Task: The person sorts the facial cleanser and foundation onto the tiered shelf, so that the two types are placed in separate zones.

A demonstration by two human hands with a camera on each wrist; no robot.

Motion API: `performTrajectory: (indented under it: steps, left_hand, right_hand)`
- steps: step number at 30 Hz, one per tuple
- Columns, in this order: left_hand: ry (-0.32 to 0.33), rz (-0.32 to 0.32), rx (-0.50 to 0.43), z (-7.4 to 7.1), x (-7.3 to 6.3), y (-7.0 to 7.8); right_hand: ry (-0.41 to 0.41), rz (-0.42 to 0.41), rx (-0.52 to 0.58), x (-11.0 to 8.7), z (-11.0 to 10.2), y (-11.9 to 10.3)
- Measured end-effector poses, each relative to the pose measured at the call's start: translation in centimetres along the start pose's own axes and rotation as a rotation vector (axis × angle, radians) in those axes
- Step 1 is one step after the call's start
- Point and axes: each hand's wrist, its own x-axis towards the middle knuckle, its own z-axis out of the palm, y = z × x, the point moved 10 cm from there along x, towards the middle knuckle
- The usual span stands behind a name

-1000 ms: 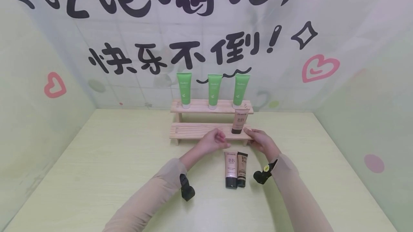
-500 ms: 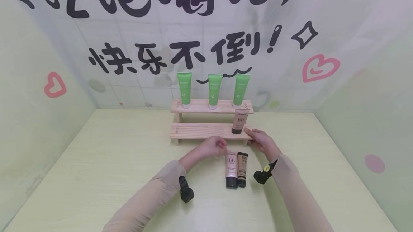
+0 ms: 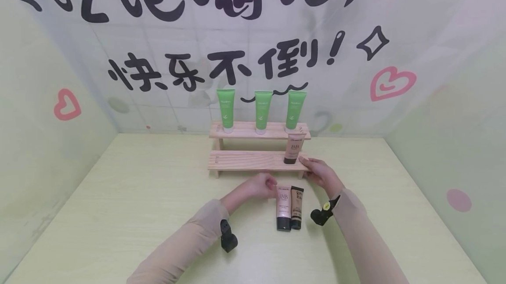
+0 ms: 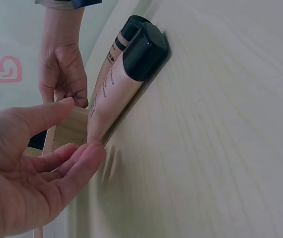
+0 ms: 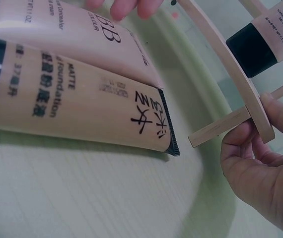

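Note:
A pink BB cream tube with a black cap lies on the table. Along its right side lies a beige foundation tube, also black-capped. My left hand is by the BB cream's flat end, thumb and fingers spread apart. Its fingertips are at the tube's edge; whether they touch it I cannot tell. My right hand grips the right end of the two-tier wooden stand's lower shelf, thumb on top, fingers beneath. Another BB cream tube stands upright on that shelf, just left of the right thumb.
Three green tubes stand spaced out on the stand's upper shelf. Behind the table rises a printed wall with black lettering. Walls also flank the table on both sides.
My left hand has come down from the lower shelf's front edge toward the flat end of the lying BB cream tube. My right hand keeps its grip on the shelf.

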Motion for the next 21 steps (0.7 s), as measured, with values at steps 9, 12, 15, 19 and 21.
performTrajectory:
  steps: [9, 12, 15, 19, 21]
  left_hand:
    - [0.019, -0.054, -0.041, 0.9, 0.3, -1.0]
    - [0.016, -0.048, -0.044, 1.0, 0.5, -0.9]
    - [0.015, -0.048, -0.043, 1.2, 0.6, -0.8]
    - [0.031, -0.062, -0.025, 1.6, 0.5, -0.8]
    - [0.038, -0.077, -0.024, 1.8, 0.5, -0.9]
  right_hand:
    - [-0.007, -0.006, -0.001, 0.0, 0.1, 0.0]
    - [-0.004, 0.002, -0.002, 0.1, 0.1, -0.1]
    - [-0.009, -0.003, 0.002, 0.2, 0.1, -0.1]
    - [-0.014, -0.008, 0.009, 0.1, 0.2, -0.1]
    - [-0.012, -0.006, 0.004, 0.1, 0.1, -0.1]
